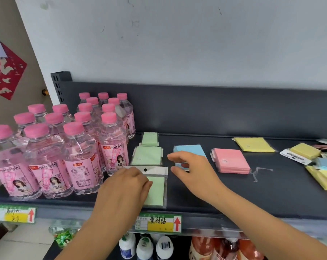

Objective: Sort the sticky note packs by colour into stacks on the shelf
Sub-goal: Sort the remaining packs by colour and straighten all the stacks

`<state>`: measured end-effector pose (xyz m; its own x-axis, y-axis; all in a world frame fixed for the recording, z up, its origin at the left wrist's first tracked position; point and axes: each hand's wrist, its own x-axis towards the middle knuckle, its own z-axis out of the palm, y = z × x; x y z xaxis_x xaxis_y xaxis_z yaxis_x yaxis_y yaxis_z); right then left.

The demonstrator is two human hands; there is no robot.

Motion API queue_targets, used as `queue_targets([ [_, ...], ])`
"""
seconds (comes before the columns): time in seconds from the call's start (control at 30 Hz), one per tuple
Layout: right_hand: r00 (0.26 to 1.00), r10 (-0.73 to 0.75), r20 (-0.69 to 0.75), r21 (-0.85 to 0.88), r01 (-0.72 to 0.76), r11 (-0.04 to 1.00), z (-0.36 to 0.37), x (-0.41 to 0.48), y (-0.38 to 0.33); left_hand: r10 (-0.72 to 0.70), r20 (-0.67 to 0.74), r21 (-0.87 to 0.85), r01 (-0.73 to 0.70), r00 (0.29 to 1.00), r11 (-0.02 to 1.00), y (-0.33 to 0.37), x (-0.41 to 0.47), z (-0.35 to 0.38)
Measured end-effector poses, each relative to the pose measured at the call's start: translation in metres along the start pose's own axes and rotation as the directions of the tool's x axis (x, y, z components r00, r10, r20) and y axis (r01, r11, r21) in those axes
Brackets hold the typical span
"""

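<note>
Green pack (157,190): it is lying flat at the front of the shelf (271,194), in a clear sleeve, with its white header (158,170) pointing to the back wall.
Long axis: it is running from the front edge toward the back, so it is pointing straight at the green stack (147,155).
Green stack: it is waiting just behind the header, almost touching it; a second, smaller green stack (149,139) is sitting further back.
Left hand (128,182): it is resting on the left part of the green pack with bent fingers. This is the nearer hand, and I think it is the one to move the pack back.
Left grip: I cannot tell if it is pinching or only pressing, because the thumb is hidden.
Right hand (191,170): it is hovering just right of the header, above the near edge of the blue stack (189,150). Thumb and fingers are spread apart and holding nothing.
Other colours: the pink stack (231,160) and the yellow stack (253,144) are lying further right, apart from each other.
Hidden: the left hand is covering the left side of the pack, and the right hand is covering the near part of the blue stack.
Cut off: the unsorted pile (318,162) is running out of view at the right edge.
</note>
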<state>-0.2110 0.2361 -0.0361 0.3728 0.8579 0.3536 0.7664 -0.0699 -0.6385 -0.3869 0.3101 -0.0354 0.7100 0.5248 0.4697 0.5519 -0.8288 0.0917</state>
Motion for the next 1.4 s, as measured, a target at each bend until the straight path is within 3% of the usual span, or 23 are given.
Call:
queue_targets([
  [0.2, 0.978, 0.125, -0.166, 0.013, -0.124, 0.992, -0.052, -0.016, 0.021, 0.164, -0.121, -0.128, -0.180, 0.979, 0.975, 0.033, 0.026, 0.011],
  [0.47, 0.925, 0.241, -0.294, -0.117, -0.286, 0.951, -0.129, -0.061, 0.073, 0.261, -0.056, -0.132, -0.266, 0.964, 0.955, 0.099, 0.058, 0.027],
  [0.7, 0.897, 0.257, -0.359, -0.217, -0.348, 0.912, -0.212, -0.113, 0.127, 0.337, -0.006, -0.128, -0.335, 0.941, 0.933, 0.195, 0.073, 0.037],
  [0.87, 0.913, 0.226, -0.340, -0.316, -0.337, 0.887, -0.293, -0.150, 0.174, 0.321, 0.000, 0.007, -0.321, 0.947, 0.947, 0.284, 0.092, 0.045],
  [1.07, 0.916, 0.240, -0.321, -0.386, -0.358, 0.850, -0.384, -0.181, 0.233, 0.309, -0.064, -0.062, -0.313, 0.949, 0.948, 0.377, 0.119, 0.063],
  [1.4, 0.917, 0.297, -0.267, -0.400, -0.386, 0.832, -0.447, -0.178, 0.306, 0.380, 0.081, 0.010, -0.382, 0.921, 0.924, 0.466, 0.178, 0.096],
])
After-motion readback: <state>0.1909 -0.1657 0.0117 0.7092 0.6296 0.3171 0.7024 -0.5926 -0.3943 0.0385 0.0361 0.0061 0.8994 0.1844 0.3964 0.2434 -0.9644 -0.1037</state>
